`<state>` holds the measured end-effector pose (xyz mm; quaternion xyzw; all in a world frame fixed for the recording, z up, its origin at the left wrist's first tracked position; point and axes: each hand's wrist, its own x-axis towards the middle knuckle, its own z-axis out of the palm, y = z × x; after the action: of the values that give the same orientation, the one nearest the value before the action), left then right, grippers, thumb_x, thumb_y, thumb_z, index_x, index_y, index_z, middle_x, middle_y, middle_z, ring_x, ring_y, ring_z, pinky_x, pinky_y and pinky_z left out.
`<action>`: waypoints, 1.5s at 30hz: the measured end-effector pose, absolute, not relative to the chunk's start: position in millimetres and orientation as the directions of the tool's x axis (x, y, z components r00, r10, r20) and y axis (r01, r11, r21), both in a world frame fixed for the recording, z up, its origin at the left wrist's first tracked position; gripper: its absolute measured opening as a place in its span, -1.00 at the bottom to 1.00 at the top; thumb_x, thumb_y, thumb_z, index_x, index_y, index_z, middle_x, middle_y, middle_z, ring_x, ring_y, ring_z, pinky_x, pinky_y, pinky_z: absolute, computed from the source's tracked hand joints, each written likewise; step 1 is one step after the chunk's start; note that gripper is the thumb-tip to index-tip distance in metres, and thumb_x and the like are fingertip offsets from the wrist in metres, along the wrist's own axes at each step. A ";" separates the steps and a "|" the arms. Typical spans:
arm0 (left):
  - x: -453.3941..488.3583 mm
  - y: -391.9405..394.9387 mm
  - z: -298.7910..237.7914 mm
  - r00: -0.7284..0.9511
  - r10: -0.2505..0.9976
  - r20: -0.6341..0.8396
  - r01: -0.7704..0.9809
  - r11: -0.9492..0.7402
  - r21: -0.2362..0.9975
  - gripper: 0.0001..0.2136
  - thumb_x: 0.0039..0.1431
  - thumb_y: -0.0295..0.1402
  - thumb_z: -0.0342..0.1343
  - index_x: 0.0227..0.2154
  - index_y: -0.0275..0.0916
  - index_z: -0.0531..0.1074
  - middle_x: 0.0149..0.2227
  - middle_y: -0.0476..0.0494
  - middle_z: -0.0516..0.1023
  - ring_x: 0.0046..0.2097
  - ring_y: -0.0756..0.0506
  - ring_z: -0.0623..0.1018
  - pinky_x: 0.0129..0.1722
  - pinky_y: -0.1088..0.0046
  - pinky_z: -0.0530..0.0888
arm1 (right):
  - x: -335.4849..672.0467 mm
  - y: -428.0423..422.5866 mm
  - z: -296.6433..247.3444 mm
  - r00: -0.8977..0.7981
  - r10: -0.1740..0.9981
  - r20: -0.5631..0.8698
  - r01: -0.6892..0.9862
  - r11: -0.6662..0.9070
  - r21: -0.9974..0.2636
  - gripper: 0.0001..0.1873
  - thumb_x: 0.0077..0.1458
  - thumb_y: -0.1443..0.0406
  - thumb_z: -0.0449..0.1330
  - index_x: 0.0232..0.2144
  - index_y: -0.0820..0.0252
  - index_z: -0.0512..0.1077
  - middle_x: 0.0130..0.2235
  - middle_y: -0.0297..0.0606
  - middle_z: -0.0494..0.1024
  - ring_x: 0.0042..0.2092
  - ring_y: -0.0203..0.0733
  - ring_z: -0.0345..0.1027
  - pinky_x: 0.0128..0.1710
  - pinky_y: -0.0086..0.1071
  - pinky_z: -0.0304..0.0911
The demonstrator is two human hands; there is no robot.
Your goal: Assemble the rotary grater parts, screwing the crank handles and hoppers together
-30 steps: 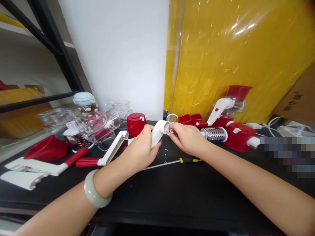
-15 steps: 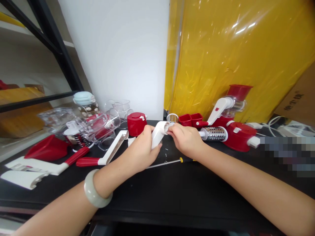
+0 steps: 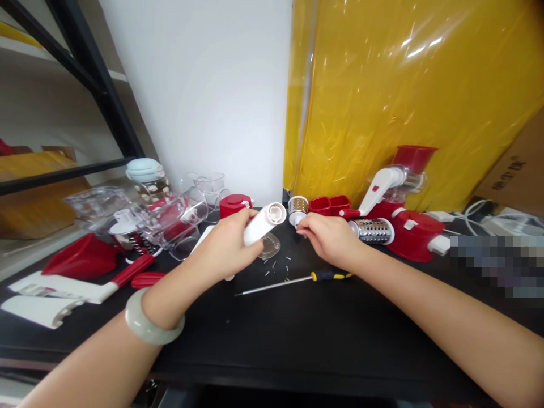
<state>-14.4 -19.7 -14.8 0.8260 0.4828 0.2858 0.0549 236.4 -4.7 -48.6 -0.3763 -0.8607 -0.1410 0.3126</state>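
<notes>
My left hand (image 3: 225,246) is wrapped round a white plastic crank housing (image 3: 258,226), whose round socket end faces up and to the right. The housing is held above the dark table. To the right, apart from it, my right hand (image 3: 329,238) is closed in a pinch, and what its fingertips hold, if anything, is hidden. Just beyond those fingertips stands a small metal grater drum (image 3: 299,204) with a white end. Below the hands lies a screwdriver (image 3: 293,281) with a black and yellow handle. Several small screws (image 3: 274,264) are scattered near a clear round disc (image 3: 271,247).
Red-handled white crank parts (image 3: 76,286), a red scoop (image 3: 83,256) and clear plastic housings (image 3: 170,215) crowd the left. On the right are another grater drum (image 3: 372,231) and an assembled red rotary grater (image 3: 412,235). Red trays (image 3: 329,204) stand at the back.
My hands have moved apart. My left hand has drawn the white crank housing slightly left and turned its socket upward, while my right hand has come away from the socket.
</notes>
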 end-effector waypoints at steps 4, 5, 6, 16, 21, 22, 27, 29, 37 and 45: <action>-17.4 -17.4 -12.4 0.354 0.836 0.420 0.782 -0.511 0.358 -0.58 0.04 -0.28 0.13 0.00 -0.22 0.32 -0.13 -0.18 0.59 -0.15 -0.24 0.59 -0.20 0.25 0.44 | 235.9 -5.9 -53.6 -0.650 0.629 0.427 0.649 0.751 -0.120 -0.85 0.28 0.31 0.07 -0.31 0.16 0.43 -0.29 -0.27 0.54 -0.22 -0.21 0.40 -0.23 -0.34 0.25; -17.6 -17.3 -12.1 0.357 0.835 0.418 0.781 -0.512 0.357 -0.59 0.05 -0.27 0.14 -0.01 -0.22 0.31 -0.15 -0.17 0.59 -0.16 -0.24 0.59 -0.22 0.26 0.44 | 234.6 -6.2 -55.0 -0.675 0.631 0.383 0.632 0.762 -0.141 -0.86 0.26 0.33 0.09 -0.33 0.16 0.43 -0.30 -0.26 0.53 -0.21 -0.21 0.38 -0.21 -0.34 0.26; -17.8 -17.2 -11.9 0.363 0.833 0.418 0.777 -0.518 0.357 -0.60 0.07 -0.25 0.14 -0.02 -0.21 0.31 -0.16 -0.17 0.59 -0.16 -0.24 0.59 -0.24 0.26 0.44 | 233.1 -6.5 -56.6 -0.693 0.630 0.351 0.617 0.770 -0.163 -0.87 0.25 0.35 0.10 -0.34 0.17 0.44 -0.30 -0.26 0.53 -0.20 -0.20 0.37 -0.20 -0.33 0.27; -18.5 -17.0 -10.4 0.397 0.833 0.385 0.743 -0.538 0.399 -0.66 0.26 -0.02 0.01 -0.13 -0.18 0.34 -0.31 -0.10 0.61 -0.31 -0.15 0.59 -0.34 0.37 0.39 | 231.5 -5.5 -47.1 -0.668 0.659 0.346 0.625 0.749 -0.218 -0.78 0.26 0.35 0.08 -0.24 0.22 0.54 -0.22 -0.16 0.58 -0.14 -0.16 0.42 -0.07 -0.25 0.31; -23.1 -13.2 -11.9 0.380 0.859 0.342 0.747 -0.503 0.435 -0.66 0.27 0.00 -0.02 -0.10 -0.16 0.26 -0.36 -0.06 0.56 -0.36 -0.15 0.57 -0.38 0.36 0.38 | 258.2 -21.5 -6.7 -0.618 0.784 -0.047 0.762 0.584 -0.281 -0.59 0.03 -0.01 0.30 -0.23 0.17 0.52 -0.25 -0.21 0.56 -0.25 -0.12 0.44 -0.26 -0.30 0.31; -24.4 -11.5 -13.2 0.374 0.863 0.339 0.735 -0.499 0.460 -0.65 0.27 0.00 -0.02 -0.09 -0.16 0.24 -0.33 -0.08 0.56 -0.35 -0.15 0.57 -0.38 0.35 0.39 | 263.0 -26.3 -4.9 -0.592 0.795 -0.130 0.795 0.551 -0.254 -0.47 -0.09 -0.07 0.36 -0.19 0.16 0.50 -0.22 -0.20 0.55 -0.24 -0.09 0.44 -0.28 -0.29 0.30; -29.3 -5.3 -16.8 0.368 0.860 0.353 0.645 -0.509 0.570 -0.63 0.29 -0.02 -0.04 -0.02 -0.18 0.21 -0.16 -0.17 0.53 -0.25 -0.17 0.57 -0.33 0.31 0.45 | 271.8 -44.4 -25.5 -0.609 0.780 -0.143 0.792 0.587 -0.167 -0.74 0.12 0.13 0.25 -0.20 0.14 0.44 -0.15 -0.18 0.49 -0.14 -0.07 0.41 -0.17 -0.26 0.30; -30.2 -5.7 -13.7 0.379 0.857 0.348 0.623 -0.515 0.589 -0.62 0.29 -0.04 -0.04 0.00 -0.19 0.23 -0.19 -0.15 0.51 -0.29 -0.15 0.56 -0.32 0.29 0.47 | 272.9 -47.7 -28.2 -0.638 0.766 -0.077 0.765 0.618 -0.184 -0.84 0.20 0.21 0.17 -0.20 0.16 0.40 -0.12 -0.17 0.48 -0.12 -0.10 0.41 -0.14 -0.27 0.31; -31.9 -10.9 0.7 0.345 0.883 0.318 0.556 -0.465 0.689 -0.65 0.27 -0.13 0.00 0.01 -0.21 0.25 -0.29 -0.08 0.51 -0.41 -0.10 0.55 -0.40 0.31 0.52 | 320.2 -59.7 14.2 -0.497 0.723 0.480 0.829 0.559 0.016 -0.72 0.26 0.10 0.11 -0.05 0.06 0.36 -0.11 -0.23 0.55 -0.15 -0.12 0.48 -0.19 -0.28 0.35; -27.2 -7.6 -10.1 0.307 0.910 0.279 0.525 -0.406 0.748 -0.65 0.24 -0.09 0.04 -0.05 -0.20 0.23 -0.24 -0.10 0.45 -0.38 -0.11 0.57 -0.55 0.35 0.53 | 336.7 -50.2 -20.0 -0.574 0.350 0.740 0.790 0.475 0.388 -0.71 0.16 0.25 0.26 -0.06 0.17 0.43 -0.20 -0.20 0.58 -0.23 -0.14 0.50 -0.28 -0.32 0.32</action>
<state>-27.2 -7.6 -10.1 0.7609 0.4714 0.3524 0.2732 336.7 -50.2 -20.0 -0.3536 -0.8060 -0.3708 0.2964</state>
